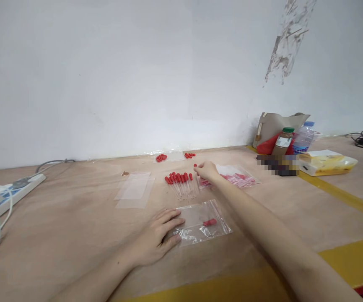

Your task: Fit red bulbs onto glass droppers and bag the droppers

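My left hand [161, 237] rests on the table with its fingers apart, their tips on the left edge of a clear zip bag [190, 237]. Inside that bag lies a red rubber bulb piece [210, 222]. Farther off, my right hand [207, 170] is closed in a pinch on a red rubber bulb [195, 165]; whether a tube is fixed to it is hidden. Just left of that hand, several droppers [181, 178] with red bulbs and clear tubes lie side by side. Partly behind my right wrist is a bag of red-bulbed droppers [239, 180].
Flat clear bags [134, 191] lie left of the droppers. Small heaps of red bulbs [161, 158] sit by the wall. At right stand a jar [283, 141], a water bottle [304, 137] and a tissue pack [329, 163]. A power strip [18, 195] with cables lies left.
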{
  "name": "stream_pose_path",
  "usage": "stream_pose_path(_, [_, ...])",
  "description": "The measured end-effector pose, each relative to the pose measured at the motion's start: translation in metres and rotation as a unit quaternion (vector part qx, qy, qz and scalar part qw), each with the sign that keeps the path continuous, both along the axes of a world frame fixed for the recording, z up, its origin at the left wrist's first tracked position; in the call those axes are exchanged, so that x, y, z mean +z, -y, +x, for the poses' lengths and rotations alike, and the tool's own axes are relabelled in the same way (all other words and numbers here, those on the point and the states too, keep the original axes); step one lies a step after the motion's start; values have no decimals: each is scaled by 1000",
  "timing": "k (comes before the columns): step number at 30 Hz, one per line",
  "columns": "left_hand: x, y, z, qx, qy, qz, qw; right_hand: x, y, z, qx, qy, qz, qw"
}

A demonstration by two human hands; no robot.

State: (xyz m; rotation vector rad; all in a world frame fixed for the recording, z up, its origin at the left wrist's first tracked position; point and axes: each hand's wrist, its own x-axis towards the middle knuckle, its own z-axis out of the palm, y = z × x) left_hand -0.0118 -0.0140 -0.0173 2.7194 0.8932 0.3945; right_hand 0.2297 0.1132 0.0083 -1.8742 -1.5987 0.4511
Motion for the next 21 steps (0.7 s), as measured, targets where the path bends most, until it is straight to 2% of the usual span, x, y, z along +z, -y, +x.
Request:
stream_pose_path(4, [1,0,0,3,-4,-2,1000,-2,40,38,1,-82,33,996])
stream_pose_path(5, [2,0,0,4,-5,-2,1000,-5,51,47,26,-155,34,987])
stream_pose_path(8, [2,0,1,7,-9,0,1000,-15,80,70,84,-326,3,942])
stream_pose_path(12, [3,0,1,9,-16,-4,1000,-26,104,80,71,-464,7,883])
stream_pose_path(16, [3,-1,1,14,-28,-9,999,-30,114,76,92,-540,26,836])
stream_pose_path(18, [2,-1,1,13,-29,-7,999,-31,114,75,92,-546,31,832])
stream_pose_path(21, [2,-2,0,8,-27,-6,1000,-34,113,75,45,-539,52,840])
